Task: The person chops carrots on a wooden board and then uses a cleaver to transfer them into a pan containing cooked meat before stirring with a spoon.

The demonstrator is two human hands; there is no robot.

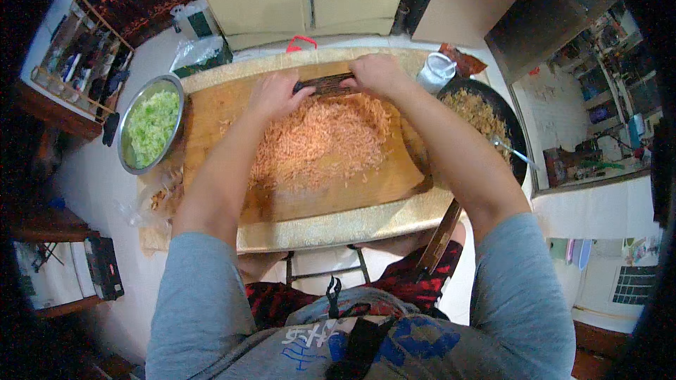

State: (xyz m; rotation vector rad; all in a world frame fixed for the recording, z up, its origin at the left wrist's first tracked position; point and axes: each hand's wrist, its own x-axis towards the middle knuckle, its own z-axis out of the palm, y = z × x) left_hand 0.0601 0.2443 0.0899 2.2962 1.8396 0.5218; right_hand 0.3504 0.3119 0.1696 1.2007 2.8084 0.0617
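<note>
A heap of finely chopped or shredded orange-pink food point(317, 142), too blurred to name surely, spreads over a large wooden board point(327, 206). At the heap's far edge lies a dark, flat tool point(331, 85) with a ridged-looking face, perhaps a cleaver. My left hand point(274, 94) grips its left end, where a short dark part shows. The other end is held by my right hand point(376, 73), thumb on the near side. The fingers beyond the tool are partly hidden, and so is its lower edge.
Left of the board stands a metal bowl point(182, 100) of chopped green vegetable point(153, 126). At right, a black pan point(520, 169) holds brownish food and a metal spoon point(515, 153); its handle point(441, 237) juts toward me. A whitish jar point(437, 71) stands behind. Plastic bags point(142, 206) lie at left.
</note>
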